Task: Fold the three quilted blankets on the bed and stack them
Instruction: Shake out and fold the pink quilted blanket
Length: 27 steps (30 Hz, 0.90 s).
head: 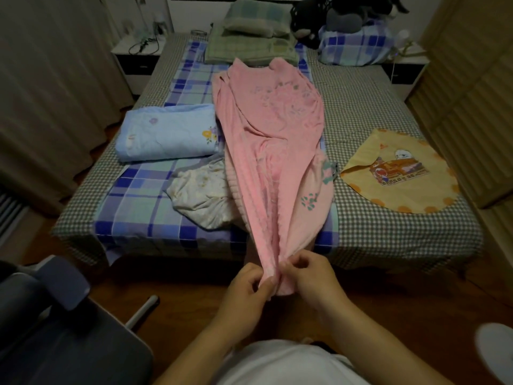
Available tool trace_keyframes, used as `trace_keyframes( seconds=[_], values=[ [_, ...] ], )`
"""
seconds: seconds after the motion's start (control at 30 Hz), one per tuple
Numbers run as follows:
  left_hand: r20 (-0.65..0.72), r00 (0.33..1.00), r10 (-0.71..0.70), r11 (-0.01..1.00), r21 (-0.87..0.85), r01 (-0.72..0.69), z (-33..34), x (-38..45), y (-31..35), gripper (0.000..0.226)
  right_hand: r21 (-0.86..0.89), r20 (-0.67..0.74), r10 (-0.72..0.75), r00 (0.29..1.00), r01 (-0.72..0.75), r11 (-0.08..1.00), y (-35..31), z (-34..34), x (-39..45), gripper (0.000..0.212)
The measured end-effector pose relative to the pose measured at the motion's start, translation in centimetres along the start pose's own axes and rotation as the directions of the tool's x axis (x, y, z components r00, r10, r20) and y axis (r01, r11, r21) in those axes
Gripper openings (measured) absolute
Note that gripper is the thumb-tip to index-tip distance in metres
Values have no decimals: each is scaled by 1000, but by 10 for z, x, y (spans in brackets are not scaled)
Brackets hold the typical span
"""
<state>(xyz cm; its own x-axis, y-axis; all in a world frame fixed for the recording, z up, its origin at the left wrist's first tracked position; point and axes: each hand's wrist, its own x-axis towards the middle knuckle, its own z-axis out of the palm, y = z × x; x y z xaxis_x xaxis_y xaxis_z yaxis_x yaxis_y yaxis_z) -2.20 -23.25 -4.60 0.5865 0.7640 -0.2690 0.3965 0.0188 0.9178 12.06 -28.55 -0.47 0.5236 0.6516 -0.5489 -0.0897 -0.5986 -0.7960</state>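
left hand (248,284) and right hand (311,270) pinching near end of pink blanket (273,145), fingers curled round gathered cloth past foot of bed (388,234)
folded blue blanket (166,133) at left of bed, crumpled white blanket (202,194) just beside and partly under pink one, pink stretched lengthwise up middle, yellow cloth (399,173) flat at right, green pillows (252,34) at head

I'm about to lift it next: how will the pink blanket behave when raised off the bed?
The pink blanket is likely floppy: it bunches into long folds toward the left hand and right hand. Probably light, since a fingertip grip holds its end. It may drag the cream blanket beside it.
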Motion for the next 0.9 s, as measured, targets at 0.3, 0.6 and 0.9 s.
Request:
trace_keyframes(
  seconds=[0.3, 0.6, 0.9],
  values=[
    [175, 984, 7, 992, -122, 15, -3, -5, 12, 16, 216, 212, 204, 956, -250, 944, -5, -8, -3, 9],
    [318, 930, 185, 924, 265, -274, -14, 8, 12, 14, 301, 228, 263, 937, -325, 897, -10, -7, 0, 11],
    [335, 910, 244, 859, 360, -363, -15, 10, 11, 16, 330, 239, 302, 923, -370, 868, -14, -5, 6, 22]
  ],
)
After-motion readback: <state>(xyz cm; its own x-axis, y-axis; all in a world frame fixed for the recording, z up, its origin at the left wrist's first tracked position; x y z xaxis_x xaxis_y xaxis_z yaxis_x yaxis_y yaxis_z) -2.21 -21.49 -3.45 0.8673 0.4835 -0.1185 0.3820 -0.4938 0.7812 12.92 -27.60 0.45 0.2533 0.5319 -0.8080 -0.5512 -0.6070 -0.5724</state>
